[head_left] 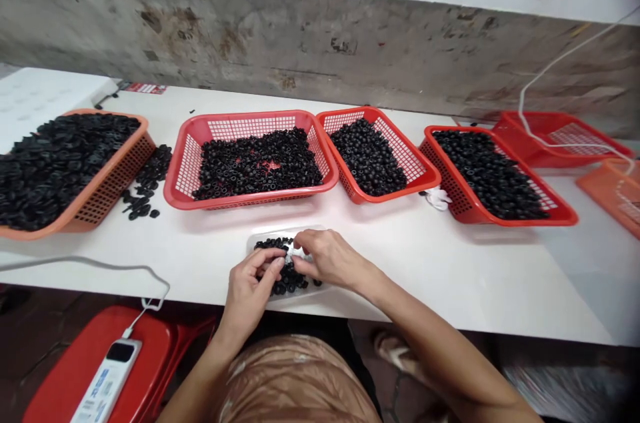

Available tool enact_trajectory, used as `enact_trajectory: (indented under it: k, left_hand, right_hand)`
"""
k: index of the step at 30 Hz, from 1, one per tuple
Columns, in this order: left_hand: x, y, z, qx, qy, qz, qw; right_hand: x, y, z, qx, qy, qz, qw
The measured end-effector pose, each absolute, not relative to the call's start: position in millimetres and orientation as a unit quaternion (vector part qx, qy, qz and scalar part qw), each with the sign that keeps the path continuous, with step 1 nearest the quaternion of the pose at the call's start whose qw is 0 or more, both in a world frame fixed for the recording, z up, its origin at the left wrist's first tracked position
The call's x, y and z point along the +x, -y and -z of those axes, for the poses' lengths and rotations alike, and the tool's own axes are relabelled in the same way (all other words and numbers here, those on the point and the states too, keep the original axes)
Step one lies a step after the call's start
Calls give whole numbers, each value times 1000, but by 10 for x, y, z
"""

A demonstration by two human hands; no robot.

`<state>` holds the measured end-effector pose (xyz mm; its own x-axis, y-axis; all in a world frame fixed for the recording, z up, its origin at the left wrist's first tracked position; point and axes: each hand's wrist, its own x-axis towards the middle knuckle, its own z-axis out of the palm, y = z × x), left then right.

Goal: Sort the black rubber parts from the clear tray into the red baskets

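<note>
Close to the table's front edge lies a shallow clear plastic tray (pixel 258 237) with small black ring-like parts (pixel 289 280) in it. Over its left side is my left hand (pixel 254 277), thumb and fingertips pinched together at a black part. My right hand (pixel 323 255) is over the tray's right side, its thumb and index finger curled toward the left fingertips. What sits between the right fingers is too small to make out. Something whitish shows between the two hands.
Behind the tray stand a wide red basket (pixel 250 197) and two narrower red baskets (pixel 367 196) (pixel 515 221), all holding black parts. An orange basket (pixel 115 183) heaped with flat black pieces is at left, with loose pieces (pixel 143 199) beside it. A power strip (pixel 107 383) rests on a red stool (pixel 65 363).
</note>
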<state>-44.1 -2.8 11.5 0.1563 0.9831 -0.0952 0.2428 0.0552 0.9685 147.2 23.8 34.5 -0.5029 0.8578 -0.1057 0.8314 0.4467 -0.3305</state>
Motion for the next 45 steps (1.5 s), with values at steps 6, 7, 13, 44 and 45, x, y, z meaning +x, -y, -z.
enact_trajectory:
  k: [6, 7, 13, 44, 45]
  left_hand:
    - [-380, -21, -126, 556, -525, -357, 537]
    - [-375, -33, -128, 549, -524, -359, 544]
    - [-377, -95, -138, 506, -524, -349, 589]
    - [-315, -8, -156, 636, -519, -372, 433]
    - [-317, -10, -165, 638, -520, -375, 427]
  right_hand:
    - [1468, -109, -347, -461, 878, -76, 106]
    - [1463, -98, -327, -453, 883, -56, 113]
    - [1484, -81, -236, -405, 891, -58, 197]
    - [1363, 0, -31, -517, 520, -515, 444]
    - [1375, 8, -29, -522, 549, -474, 449]
